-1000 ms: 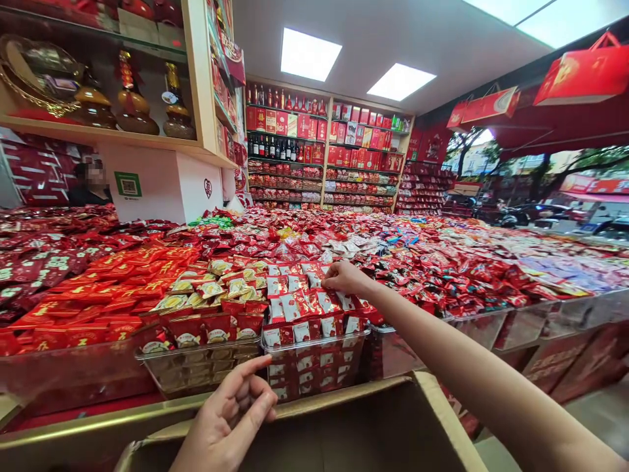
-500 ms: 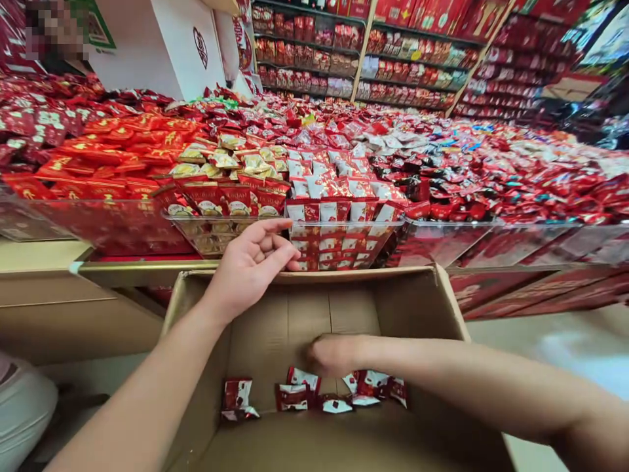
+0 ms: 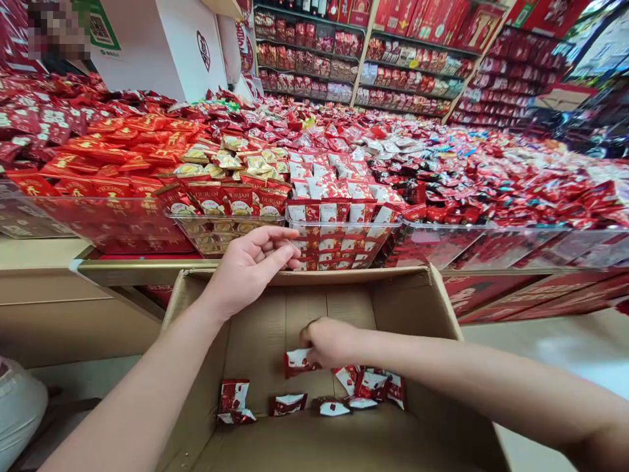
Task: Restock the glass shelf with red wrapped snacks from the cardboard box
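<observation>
Head view: the open brown cardboard box (image 3: 304, 459) has its far rim near a clear plastic bin (image 3: 344, 225) of stacked red-and-white packets. Inside the box, the right hand (image 3: 329, 342) grips one shiny red-and-white wrapped packet (image 3: 295, 362), with room between hand and side walls. Left hand (image 3: 260, 259): loosely curled, thumb and forefinger apart, above the box's far rim. Box contents: two loose packets (image 3: 234, 394) by the left wall, two near the middle, overlapping others at right, exact count unclear.
</observation>
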Demonstrator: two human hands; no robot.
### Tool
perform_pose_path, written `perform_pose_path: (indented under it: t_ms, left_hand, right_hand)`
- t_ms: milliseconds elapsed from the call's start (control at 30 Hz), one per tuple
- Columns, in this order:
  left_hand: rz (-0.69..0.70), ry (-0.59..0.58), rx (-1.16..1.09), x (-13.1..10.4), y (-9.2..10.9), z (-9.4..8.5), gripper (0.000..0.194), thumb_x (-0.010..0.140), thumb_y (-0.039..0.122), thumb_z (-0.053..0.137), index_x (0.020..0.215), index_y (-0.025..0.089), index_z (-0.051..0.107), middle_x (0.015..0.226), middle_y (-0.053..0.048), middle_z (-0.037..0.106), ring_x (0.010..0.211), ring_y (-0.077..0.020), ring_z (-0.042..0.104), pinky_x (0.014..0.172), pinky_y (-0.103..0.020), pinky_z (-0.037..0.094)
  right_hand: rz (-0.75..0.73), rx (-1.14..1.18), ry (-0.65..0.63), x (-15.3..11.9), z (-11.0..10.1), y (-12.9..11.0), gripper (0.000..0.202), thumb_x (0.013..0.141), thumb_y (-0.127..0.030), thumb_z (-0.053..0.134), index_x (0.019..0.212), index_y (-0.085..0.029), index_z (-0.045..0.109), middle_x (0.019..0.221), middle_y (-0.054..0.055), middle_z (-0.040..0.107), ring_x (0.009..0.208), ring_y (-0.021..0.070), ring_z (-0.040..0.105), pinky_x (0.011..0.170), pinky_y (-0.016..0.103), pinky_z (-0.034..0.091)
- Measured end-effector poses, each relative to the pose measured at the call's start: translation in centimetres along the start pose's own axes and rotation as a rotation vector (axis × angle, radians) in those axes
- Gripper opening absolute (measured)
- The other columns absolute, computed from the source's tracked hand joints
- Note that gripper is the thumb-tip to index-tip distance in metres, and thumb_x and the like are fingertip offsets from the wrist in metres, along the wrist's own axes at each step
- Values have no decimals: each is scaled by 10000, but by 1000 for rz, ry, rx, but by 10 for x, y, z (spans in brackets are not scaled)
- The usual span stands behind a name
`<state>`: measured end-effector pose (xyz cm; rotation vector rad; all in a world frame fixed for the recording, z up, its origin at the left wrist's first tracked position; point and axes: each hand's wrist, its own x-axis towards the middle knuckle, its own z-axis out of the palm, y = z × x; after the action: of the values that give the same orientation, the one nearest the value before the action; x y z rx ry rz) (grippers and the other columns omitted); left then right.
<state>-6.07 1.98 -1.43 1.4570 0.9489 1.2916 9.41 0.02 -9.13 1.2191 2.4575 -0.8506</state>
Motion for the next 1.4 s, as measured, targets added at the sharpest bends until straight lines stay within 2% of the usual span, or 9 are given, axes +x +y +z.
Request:
perform_pose_path:
  t_ms: [133,233,367,533,700,833,967,1233,1400]
  left_hand:
    - [-47,-99,90,-3,6,-5,230,770,348,578,906,172,636,795,-12,667,715,-117,623,671,-206,500]
    - [-2,-220,343,-5,11,-6,245,799,371,531,892,179,651,798,-10,660,722,-128,593,656,-201,466]
    - [28,-299,466,-6,13,-3,265,829,360,487,750,177,661,715,9,633,680,-127,554,640,-201,426]
    - [-41,-192,378,-5,9,2,296,834,374,475,715,168,651,671,16,621,639,-121,520,605,-202,410]
    - [-85,-87,207,-6,5,2,233,810,360,521,896,186,651,733,21,654,684,-120,553,647,-197,439]
    - [-119,-95,220,-8,4,0,332,790,385,545,1086,234,565,788,23,657,706,-127,574,647,-204,453]
    - [-86,-131,315,-9,5,0,217,793,386,540,854,215,658,773,17,653,736,-129,570,681,-189,431]
    - [-56,-236,299,-10,8,-1,283,839,371,472,764,199,684,732,3,663,716,-139,577,685,-199,421]
    - [-55,-111,225,-10,2,-1,351,824,444,463,788,174,684,671,-28,659,634,-146,572,630,-231,451]
  right_hand:
    - [-150,396,306,-41,-60,1,76,732,-214,586,765,-148,605,670,14,620,590,112,528,542,211,387]
    - [-206,763,430,-54,-78,1,134,726,-256,612,694,-139,554,589,-30,536,518,70,442,478,185,333]
    - [-264,1002,503,-47,-78,5,236,686,-330,666,665,-129,543,561,-27,546,499,63,446,465,187,327]
    - [-285,1232,540,-39,-71,3,312,660,-401,685,663,-126,537,558,1,604,495,85,546,491,207,428]
    - [-328,1446,491,-37,-61,-3,346,578,-320,762,718,-128,512,654,-1,638,533,79,583,516,211,489]
    - [-308,1440,549,-38,-59,-5,373,592,-368,747,687,-138,469,621,-3,621,569,102,607,507,204,485]
    - [-307,1370,700,-40,-63,-2,348,642,-399,712,728,-128,511,603,-7,594,543,83,585,507,191,466]
    - [-328,1235,853,-42,-60,2,304,727,-426,626,807,-141,561,652,-7,562,492,63,505,450,187,427]
    - [-375,933,1148,-57,-109,13,234,781,-373,564,901,-176,604,675,-4,559,549,88,494,505,212,420]
